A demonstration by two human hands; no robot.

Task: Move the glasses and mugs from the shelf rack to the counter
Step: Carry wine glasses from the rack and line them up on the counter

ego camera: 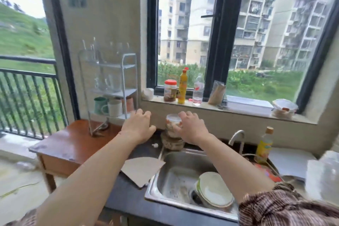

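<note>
A white three-tier shelf rack (124, 79) stands on a small wooden table (69, 145) left of the counter. Clear glasses (102, 51) fill its top tier and glass mugs (107, 82) the middle one. On the bottom tier are a green mug (100, 104), a white mug (114, 107) and a brownish one (129, 103). My left hand (139, 124) hovers just right of the bottom tier, fingers loosely curled and holding nothing. My right hand (190, 127) is in front of a lidded plastic container (172, 119); whether it touches it is unclear.
The dark counter (126, 191) holds a cardboard piece (141, 170) and a steel sink (176, 180) with bowls (214, 191). The container sits on a jar (172, 143). A faucet (236, 137) and an oil bottle (264, 147) stand behind the sink. Bottles and jars line the windowsill (201, 105).
</note>
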